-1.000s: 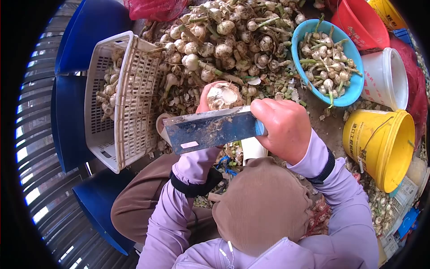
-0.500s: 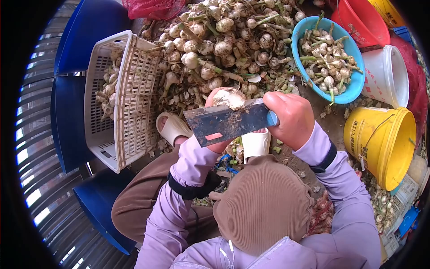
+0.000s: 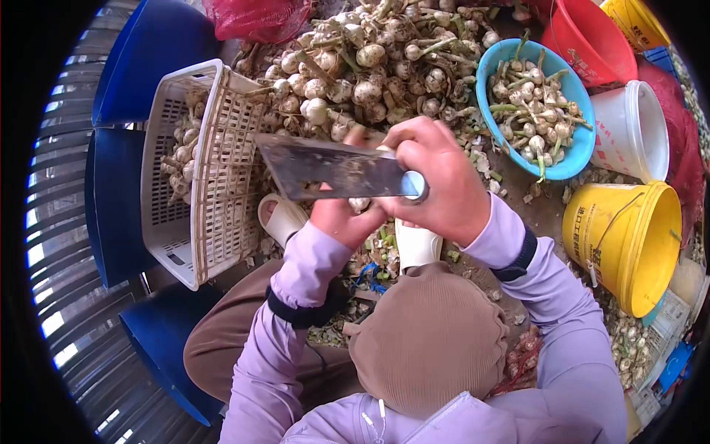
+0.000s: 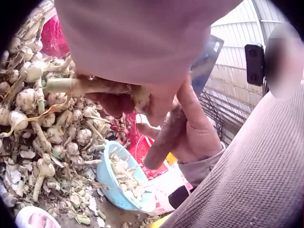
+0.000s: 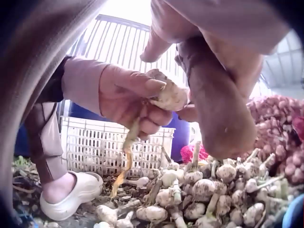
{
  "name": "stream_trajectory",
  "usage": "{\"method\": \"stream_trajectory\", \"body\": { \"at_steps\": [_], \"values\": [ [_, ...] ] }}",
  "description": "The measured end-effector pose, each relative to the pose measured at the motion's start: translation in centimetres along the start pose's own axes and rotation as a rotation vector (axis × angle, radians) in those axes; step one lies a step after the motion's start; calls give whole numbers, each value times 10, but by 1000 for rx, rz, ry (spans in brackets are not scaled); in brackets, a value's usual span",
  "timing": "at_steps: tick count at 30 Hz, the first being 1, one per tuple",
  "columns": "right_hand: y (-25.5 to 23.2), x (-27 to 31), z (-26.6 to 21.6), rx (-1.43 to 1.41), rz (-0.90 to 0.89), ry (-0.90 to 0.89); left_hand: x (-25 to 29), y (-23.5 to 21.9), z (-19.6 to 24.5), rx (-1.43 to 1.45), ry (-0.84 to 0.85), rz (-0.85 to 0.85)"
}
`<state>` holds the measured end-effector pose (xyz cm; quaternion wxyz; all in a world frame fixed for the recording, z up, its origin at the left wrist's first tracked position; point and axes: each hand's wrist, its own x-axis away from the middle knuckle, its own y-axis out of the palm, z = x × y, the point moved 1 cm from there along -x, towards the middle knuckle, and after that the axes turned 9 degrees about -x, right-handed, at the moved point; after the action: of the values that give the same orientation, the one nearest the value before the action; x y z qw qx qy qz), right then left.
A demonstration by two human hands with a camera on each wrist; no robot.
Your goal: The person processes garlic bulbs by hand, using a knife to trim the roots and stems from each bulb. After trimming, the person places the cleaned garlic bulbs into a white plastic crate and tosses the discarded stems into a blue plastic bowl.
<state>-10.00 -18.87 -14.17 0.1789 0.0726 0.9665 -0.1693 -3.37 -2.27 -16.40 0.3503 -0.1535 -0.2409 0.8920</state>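
Observation:
In the head view my right hand [image 3: 447,177] grips a dirt-smeared cleaver [image 3: 333,170], its broad blade pointing left. The cleaver's thick brown handle [image 5: 216,99] shows in the right wrist view, within the curled fingers. My left hand [image 5: 130,95] pinches a whitish garlic bulb [image 5: 167,92] between thumb and fingers. From that hand the garlic's stalk [image 5: 130,147] hangs down, thin and yellowed. In the left wrist view a pale green stem end [image 4: 61,85] sticks out beside the left fingers. From the head, the blade and right hand hide most of the bulb.
A large heap of stalked garlic [image 3: 370,59] lies ahead. The white crate [image 3: 211,170] at left holds several bulbs; a blue basin [image 3: 588,159] at right holds more. Yellow [image 3: 606,229], white [image 3: 621,133] and red [image 3: 603,52] buckets line the right. Blue panels [image 3: 115,207] stand far left.
The right hand has turned and moved left and up, bringing the cleaver across the left hand. The garlic's pale face, visible on top earlier, is now hidden behind the blade and hand.

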Motion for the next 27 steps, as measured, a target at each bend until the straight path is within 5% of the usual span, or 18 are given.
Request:
{"method": "stream_trajectory", "body": {
  "at_steps": [1, 3, 4, 6, 7, 8, 10, 12, 15, 20, 24, 27],
  "values": [
    [-4, -1, 3, 128, 38, -39, 2, -2, -12, -1, 1, 7],
    [-5, 3, 5, 270, 74, -37, 19, 0, -55, 593, -416, 32],
    [1, 7, 4, 263, 70, -35, 26, 4, -66, 591, -424, 35],
    [13, 11, 4, 178, -85, -84, 27, 13, -69, 1416, -711, -74],
    [11, 13, 3, 200, -45, -142, 27, 14, -72, 1416, -711, -74],
    [3, 16, 2, 201, -51, -143, 18, 10, -57, 1180, -633, -1],
    [-16, 23, 5, 127, -101, 402, 3, 3, -32, 712, -470, 126],
    [-15, 21, 10, 215, 6, 315, 5, -1, -35, 733, -546, 30],
    [-2, 14, 3, 223, -43, 302, 8, 3, -25, 137, -339, -45],
    [-10, 36, 49, 207, -31, 456, 11, -9, -13, 114, -234, -10],
    [-24, 56, 76, 120, 241, 648, 6, -60, -17, 73, -265, 241],
    [-14, 48, 144, 421, 316, 385, 0, -149, -43, -22, -238, 648]
  ]
}}
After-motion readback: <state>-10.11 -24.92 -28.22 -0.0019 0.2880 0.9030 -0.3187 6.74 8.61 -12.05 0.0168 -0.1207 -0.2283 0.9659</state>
